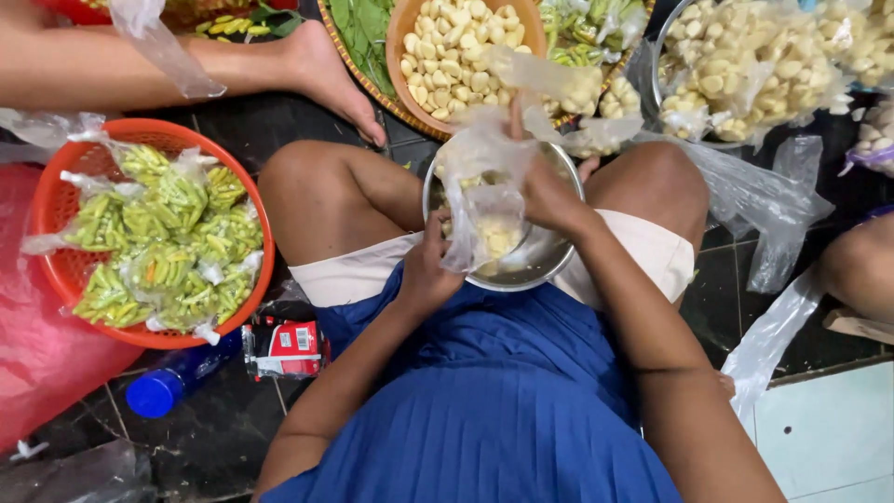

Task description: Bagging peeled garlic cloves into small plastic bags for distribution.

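Fingers of the left hand (430,270) are pinching the lower edge of a clear bag (484,200), while the right hand (549,197) is gripping its upper side, holding it open over a steel bowl (549,261) in the lap. Some peeled garlic (498,237) is sitting inside the bag already. Judging by that, bagging is partway: filled bags (745,65) are lying beyond, and loose cloves are waiting in the orange bowl (405,37).
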